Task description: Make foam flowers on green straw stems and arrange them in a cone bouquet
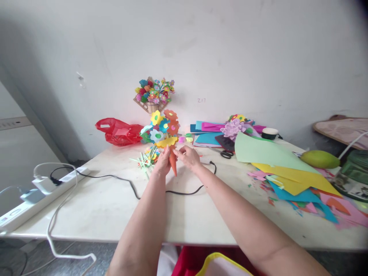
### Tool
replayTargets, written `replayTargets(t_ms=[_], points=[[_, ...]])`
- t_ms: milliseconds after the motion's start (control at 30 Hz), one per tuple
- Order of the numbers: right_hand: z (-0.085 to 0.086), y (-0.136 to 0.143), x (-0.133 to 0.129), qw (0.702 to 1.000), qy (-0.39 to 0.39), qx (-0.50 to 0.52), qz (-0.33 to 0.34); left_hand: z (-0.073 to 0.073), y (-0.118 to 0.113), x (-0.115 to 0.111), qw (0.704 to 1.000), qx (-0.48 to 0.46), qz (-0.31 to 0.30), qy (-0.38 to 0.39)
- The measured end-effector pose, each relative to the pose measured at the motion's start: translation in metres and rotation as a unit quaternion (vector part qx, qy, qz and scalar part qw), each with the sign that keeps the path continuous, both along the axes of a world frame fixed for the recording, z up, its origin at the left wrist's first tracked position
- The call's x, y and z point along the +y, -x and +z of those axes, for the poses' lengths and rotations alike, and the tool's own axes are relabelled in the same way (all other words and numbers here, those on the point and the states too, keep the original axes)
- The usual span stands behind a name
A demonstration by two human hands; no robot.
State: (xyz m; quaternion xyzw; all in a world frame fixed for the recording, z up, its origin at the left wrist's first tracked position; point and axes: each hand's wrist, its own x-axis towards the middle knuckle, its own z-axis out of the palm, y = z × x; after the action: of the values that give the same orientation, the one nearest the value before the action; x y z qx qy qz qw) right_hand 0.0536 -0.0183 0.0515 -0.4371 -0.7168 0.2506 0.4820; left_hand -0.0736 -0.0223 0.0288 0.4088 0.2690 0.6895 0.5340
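An orange cone (pixel 173 163) with a scalloped yellow rim (pixel 167 142) is held upright, point down, above the white table. Colourful craft flowers (pixel 164 124) stand out of its top. My left hand (pixel 163 161) is closed round the cone's left side. On the right, my right hand (pixel 188 156) has its fingers bent and pinched near the cone's edge; whether anything is between the fingertips is too small to tell. Behind my left hand, a pile of small flowers with pale green stems (pixel 146 160) lies on the table.
A black cable (pixel 115 176) crosses the table (pixel 94 214). At left are a power strip (pixel 51 197) and red bag (pixel 120 132). Black scissors (pixel 226 154), coloured sheets (pixel 270 153), paper scraps, a green fruit (pixel 320 159) and a glass jar (pixel 353 176) are at right. A flower decoration (pixel 155 94) hangs behind.
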Motion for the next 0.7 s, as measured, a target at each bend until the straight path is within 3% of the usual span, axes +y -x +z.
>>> replayTargets(t_ms=[200, 267, 433, 700], points=[[-0.012, 0.004, 0.009, 0.987, 0.067, -0.008, 0.146, 0.003, -0.001, 0.003, 0.992, 0.066, 0.100, -0.037], [-0.014, 0.007, 0.009, 0.982, 0.087, -0.014, 0.167, 0.005, -0.003, 0.003, 0.989, 0.079, 0.121, -0.037], [-0.013, 0.015, 0.004, 0.991, 0.061, -0.027, 0.112, 0.010, -0.008, 0.000, 0.984, 0.092, 0.147, -0.029], [-0.011, 0.023, 0.002, 0.995, 0.053, -0.079, 0.011, 0.009, -0.006, 0.001, 0.986, 0.127, 0.096, -0.039]])
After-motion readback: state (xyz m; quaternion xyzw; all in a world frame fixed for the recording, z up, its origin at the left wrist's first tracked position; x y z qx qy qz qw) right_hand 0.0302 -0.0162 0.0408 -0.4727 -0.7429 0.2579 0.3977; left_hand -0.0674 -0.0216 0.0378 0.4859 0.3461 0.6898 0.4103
